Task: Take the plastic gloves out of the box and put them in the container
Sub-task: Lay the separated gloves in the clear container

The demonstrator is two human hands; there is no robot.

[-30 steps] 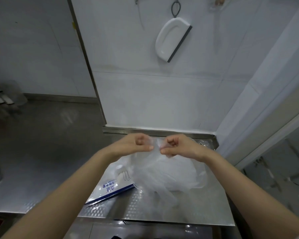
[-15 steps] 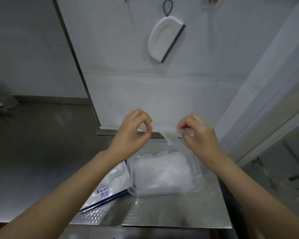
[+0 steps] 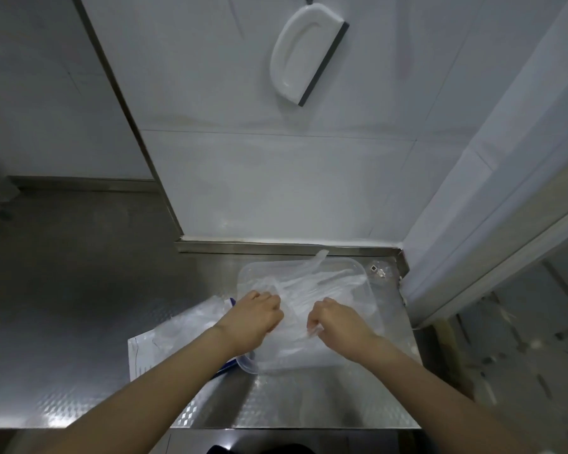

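A clear plastic container (image 3: 373, 291) stands on the steel counter, filled with thin translucent plastic gloves (image 3: 322, 283); one glove tip pokes over its far rim. Both my hands are down inside it. My left hand (image 3: 254, 317), fingers curled, pinches the glove film at the container's left side. My right hand (image 3: 338, 321) is curled too and grips a fold of glove near the middle. The flat white and blue glove box (image 3: 164, 339) lies to the left, partly under my left forearm.
The steel counter (image 3: 309, 401) ends at a front edge near me and at a raised lip by the white wall. A white squeegee (image 3: 304, 54) hangs on the wall above. A white door frame (image 3: 492, 198) closes off the right side.
My hands have dropped from chest height, where they pulled a glove apart, down into the container, pressing the glove onto the pile. The view has tilted downwards.
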